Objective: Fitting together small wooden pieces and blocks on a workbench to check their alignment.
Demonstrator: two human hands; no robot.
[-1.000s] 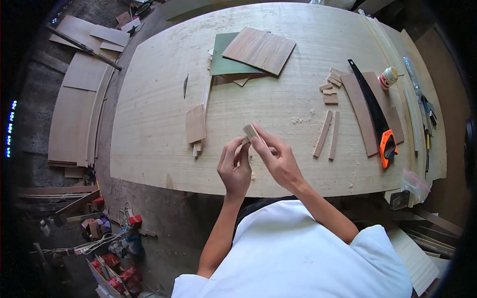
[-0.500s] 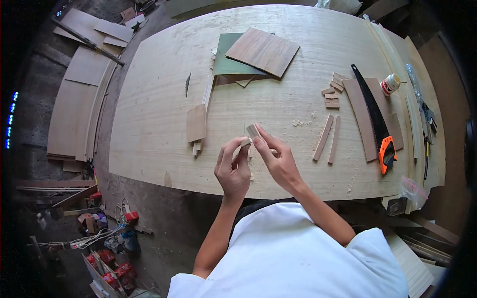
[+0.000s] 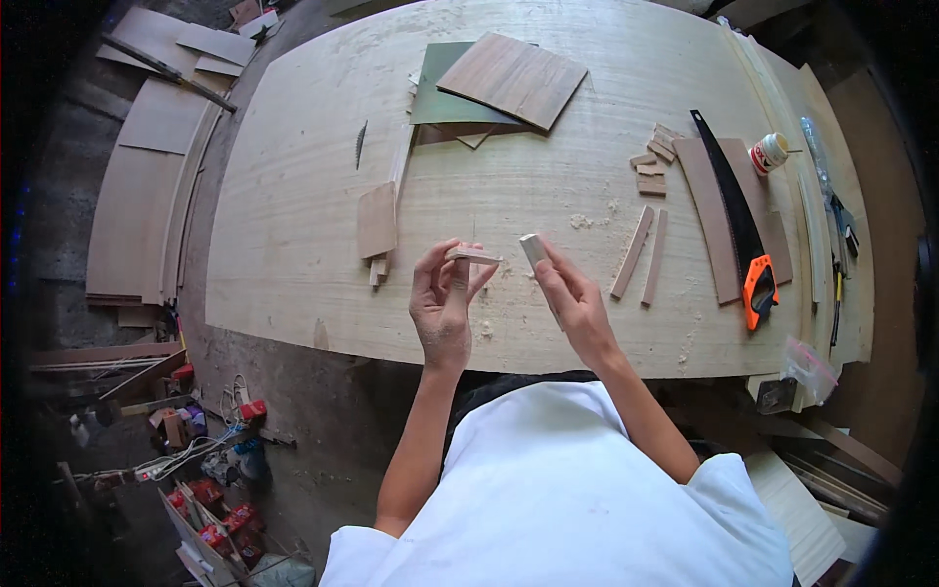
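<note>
Over the near middle of the table, my left hand (image 3: 442,308) pinches a small thin wooden piece (image 3: 473,255) between thumb and fingers, its pale edge turned up. My right hand (image 3: 575,305) is closed round a pale narrow block (image 3: 533,250), whose end sticks out past the fingertips. A gap separates the block from the wooden piece. Sawdust (image 3: 581,221) is scattered on the tabletop around the hands. To the right of my right hand lie two wooden strips (image 3: 633,252), side by side.
A handsaw (image 3: 732,196) with an orange handle rests on brown boards at the right, near a white glue bottle (image 3: 769,153). Small wood offcuts (image 3: 652,174) lie left of it. Far off are a wood-grain panel (image 3: 514,78) and a green sheet (image 3: 440,93); a loose blade (image 3: 361,145) lies left.
My hands have moved apart: the left went left with the wooden piece, the right went right with the block. The piece now shows more of its length. The whole view has shifted slightly.
</note>
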